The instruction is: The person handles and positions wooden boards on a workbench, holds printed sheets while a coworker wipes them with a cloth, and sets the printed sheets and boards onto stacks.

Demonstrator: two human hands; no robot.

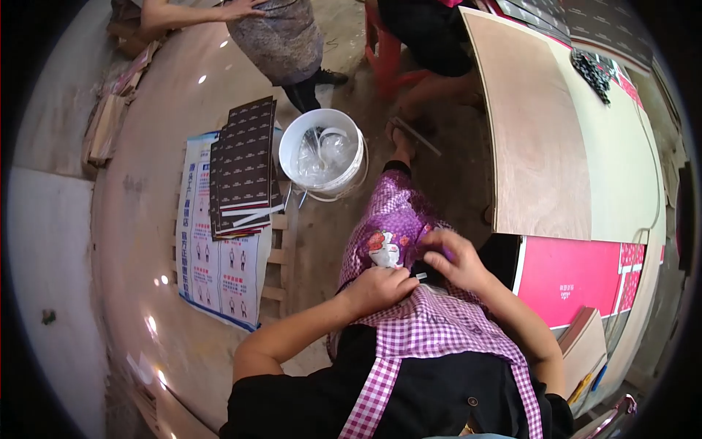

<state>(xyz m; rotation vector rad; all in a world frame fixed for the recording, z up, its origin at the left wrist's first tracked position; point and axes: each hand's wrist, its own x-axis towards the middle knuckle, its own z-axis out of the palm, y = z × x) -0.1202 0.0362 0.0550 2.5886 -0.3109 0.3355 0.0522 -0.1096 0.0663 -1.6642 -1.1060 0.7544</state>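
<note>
A purple-and-white checked apron (439,322) covers my front and lap, with a cartoon print (384,249) on its purple lower part. My left hand (379,291) is closed, its fingers gripping the apron cloth near the waist. Just right of it, my right hand (459,262) hovers over the apron with fingers curled inward. A bit of purple shows by its fingers, but what they hold, if anything, is hard to make out. Between the hands lies a dark gap with a small white label (420,276).
Ahead stands a white bucket (322,186) with clear plastic inside. Left of it, dark printed boards (245,157) lie stacked on a printed sheet (196,241) over a pallet (276,256). Right is a board-topped table (541,124). Two other people are ahead, one near a red stool (387,55).
</note>
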